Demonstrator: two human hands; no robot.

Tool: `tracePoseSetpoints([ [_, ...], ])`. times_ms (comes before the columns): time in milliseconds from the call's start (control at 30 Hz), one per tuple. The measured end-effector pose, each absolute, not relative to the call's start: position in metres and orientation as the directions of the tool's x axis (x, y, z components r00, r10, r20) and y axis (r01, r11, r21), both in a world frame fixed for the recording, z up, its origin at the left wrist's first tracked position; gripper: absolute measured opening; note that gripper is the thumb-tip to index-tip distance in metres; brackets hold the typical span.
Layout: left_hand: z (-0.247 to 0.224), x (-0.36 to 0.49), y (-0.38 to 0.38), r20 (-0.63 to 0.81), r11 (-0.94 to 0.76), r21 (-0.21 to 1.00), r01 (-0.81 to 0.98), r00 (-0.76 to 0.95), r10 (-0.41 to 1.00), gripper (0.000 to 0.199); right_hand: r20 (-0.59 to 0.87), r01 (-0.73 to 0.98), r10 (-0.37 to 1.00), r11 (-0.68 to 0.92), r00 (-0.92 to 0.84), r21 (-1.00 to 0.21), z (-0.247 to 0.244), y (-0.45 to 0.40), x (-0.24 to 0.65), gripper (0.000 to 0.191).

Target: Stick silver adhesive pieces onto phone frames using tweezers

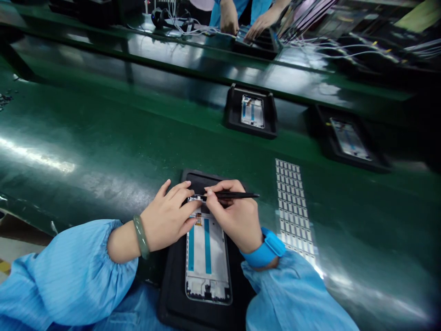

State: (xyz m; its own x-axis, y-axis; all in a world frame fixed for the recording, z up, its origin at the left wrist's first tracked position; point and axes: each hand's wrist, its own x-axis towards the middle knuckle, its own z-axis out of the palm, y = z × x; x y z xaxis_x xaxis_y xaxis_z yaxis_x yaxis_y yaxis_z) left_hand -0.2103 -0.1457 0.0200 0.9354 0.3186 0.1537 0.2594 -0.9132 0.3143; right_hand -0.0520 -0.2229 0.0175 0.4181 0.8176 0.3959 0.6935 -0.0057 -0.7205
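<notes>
A phone frame [216, 248] with two blue strips lies on a black tray [172, 294] in front of me. My right hand [237, 214] pinches a pair of black tweezers [237, 195], whose tips reach left to the top end of the frame. With fingers spread, my left hand [168, 216] rests over the frame's upper left part, its fingertips close to the tweezer tips. A small flex cable [199, 219] shows below those fingers. What the tips touch is too small to make out.
Right of the tray lies a sheet of small stickers [294, 204]. Behind stand two black trays, one with a phone frame [252, 111], the other with a blurred phone frame [350, 139]. Across the bench, a co-worker's hands [263, 23] work among cables [344, 48].
</notes>
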Motion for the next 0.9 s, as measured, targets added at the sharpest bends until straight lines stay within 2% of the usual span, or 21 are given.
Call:
tracePoseSetpoints([
  [700,0.0208,-0.2100,-0.1456,0.148,-0.915,0.307,0.261,0.937,0.316,0.028,0.354,0.710,0.868,0.002,0.349,-0.704,0.0189,-0.2220,-0.0509,0.004],
  [900,0.0203,-0.2113,-0.1435,0.152,-0.921,0.298,0.251,0.940,0.306,0.029,0.345,0.670,0.849,-0.014,0.400,-0.743,0.0183,-0.2219,-0.0529,0.003],
])
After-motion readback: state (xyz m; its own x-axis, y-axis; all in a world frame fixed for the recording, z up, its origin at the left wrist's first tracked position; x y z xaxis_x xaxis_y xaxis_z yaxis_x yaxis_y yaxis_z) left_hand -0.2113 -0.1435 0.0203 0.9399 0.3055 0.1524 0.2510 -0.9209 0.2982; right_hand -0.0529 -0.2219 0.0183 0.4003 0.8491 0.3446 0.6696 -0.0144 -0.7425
